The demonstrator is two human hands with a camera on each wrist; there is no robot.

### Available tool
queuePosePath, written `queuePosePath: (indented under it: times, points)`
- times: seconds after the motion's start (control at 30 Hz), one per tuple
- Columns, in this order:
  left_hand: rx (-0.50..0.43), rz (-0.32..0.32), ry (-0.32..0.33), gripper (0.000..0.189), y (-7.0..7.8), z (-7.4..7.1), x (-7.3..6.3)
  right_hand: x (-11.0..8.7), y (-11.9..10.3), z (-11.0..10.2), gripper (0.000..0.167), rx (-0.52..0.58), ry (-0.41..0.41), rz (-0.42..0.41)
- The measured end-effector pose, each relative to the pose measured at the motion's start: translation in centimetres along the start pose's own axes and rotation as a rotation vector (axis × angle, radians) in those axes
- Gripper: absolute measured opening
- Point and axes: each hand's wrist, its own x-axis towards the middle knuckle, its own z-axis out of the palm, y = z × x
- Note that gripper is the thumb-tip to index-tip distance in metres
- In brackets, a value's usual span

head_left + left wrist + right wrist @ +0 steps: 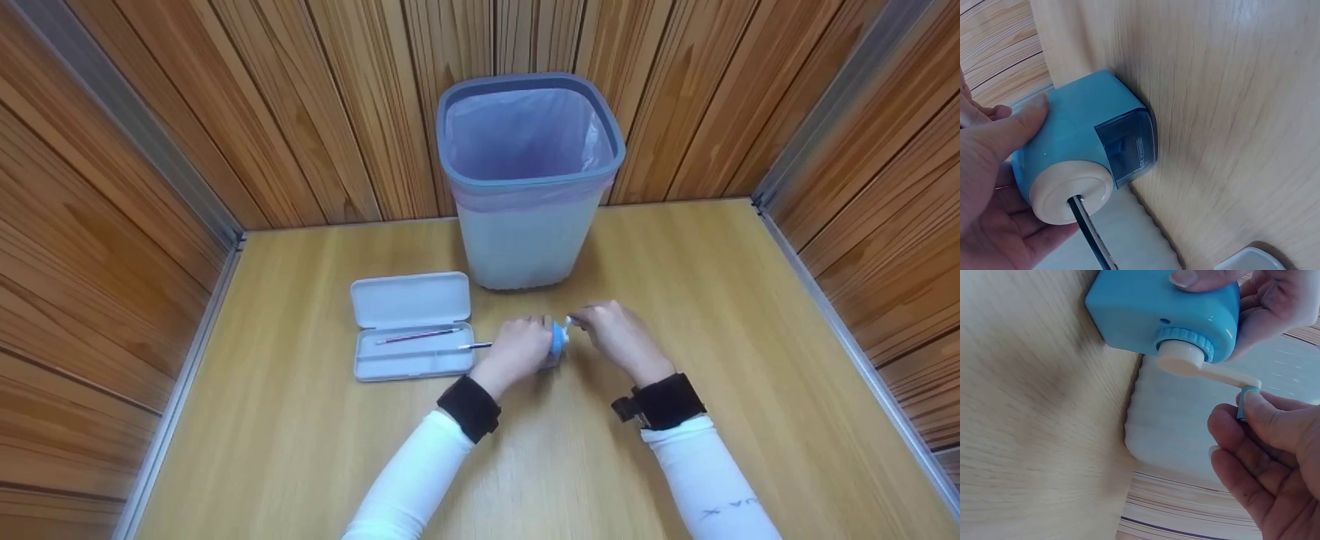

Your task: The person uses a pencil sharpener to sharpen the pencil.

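Observation:
My left hand [519, 346] grips a blue pencil sharpener [1081, 118], thumb on its top and fingers round the far side. A dark pencil [1092, 233] sticks out of the round cream-coloured front of the sharpener. Low on its side is a dark see-through shavings drawer [1127, 147]. At the sharpener's other end, my right hand [624, 339] pinches the small blue knob [1246, 403] of the cream crank handle [1227, 375] between thumb and forefinger. The sharpener stands on the wooden tabletop.
An open pale pencil case [411, 367] lies left of the sharpener, with another pencil [416, 337] inside and its lid tipped back. Behind the hands stands a waste bin [525, 240] with a grey rim and a liner. Wood-panelled walls [360, 97] enclose the table.

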Motion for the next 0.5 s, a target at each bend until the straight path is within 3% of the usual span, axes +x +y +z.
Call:
queuePosePath:
  times: [0.3,0.37,0.5]
  points:
    - [-0.011,-0.025,-0.014,0.044,0.4,0.0,-0.4,1.3,0.6,0.2,0.015,0.006,-0.047,0.062]
    - [0.016,-0.021,0.01,0.043,0.4,0.1,-0.4,1.5,0.8,0.3,0.015,0.005,-0.051,0.064]
    - [0.074,-0.003,0.125,0.033,0.5,0.4,-0.6,1.8,1.2,0.5,0.015,0.009,-0.05,0.06]
